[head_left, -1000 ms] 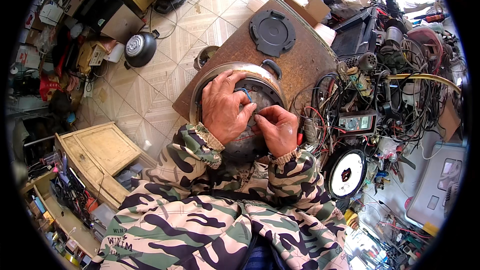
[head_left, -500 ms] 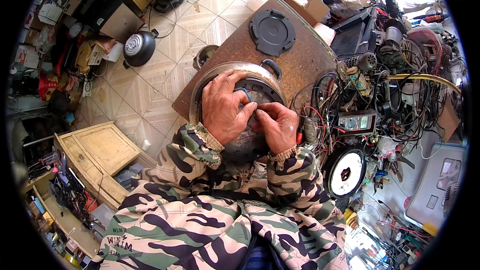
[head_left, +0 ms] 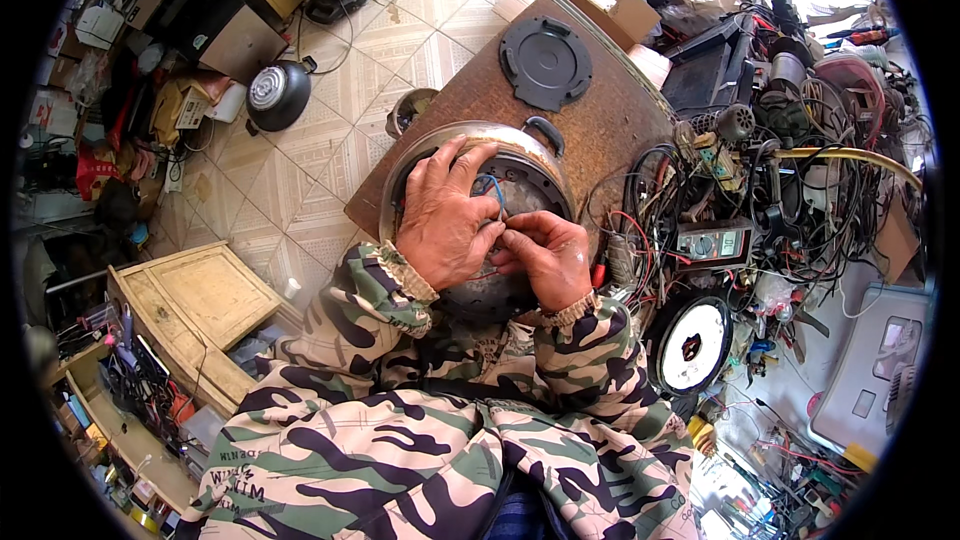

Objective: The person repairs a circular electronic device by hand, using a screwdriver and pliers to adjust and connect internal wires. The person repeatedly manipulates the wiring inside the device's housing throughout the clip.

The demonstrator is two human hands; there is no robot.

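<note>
An upturned round metal appliance (head_left: 535, 143) with a dark, bolted base and black handle sits on a rusty brown board (head_left: 610, 140). My left hand (head_left: 442, 220) lies over its left side, fingertips on the base, thumb and forefinger closed on a short blue wire (head_left: 494, 187). My right hand (head_left: 548, 258) is closed in a pinch against the left thumb, at the wire's lower end; what its fingertips hold is hidden. A black round cover (head_left: 550, 60) lies on the board beyond the appliance.
Tangled cables, a multimeter (head_left: 712, 245) and a white-centred disc (head_left: 688, 342) crowd the right. Cardboard boxes (head_left: 615, 15) stand behind the board. A wooden cabinet (head_left: 195, 300) is at lower left; a black pan (head_left: 283, 95) lies on the tiled floor (head_left: 400, 30).
My hands have shifted slightly left, with the right fingertips a little lower and left. More of the blue wire shows between my thumbs. The appliance and cover look unmoved.
</note>
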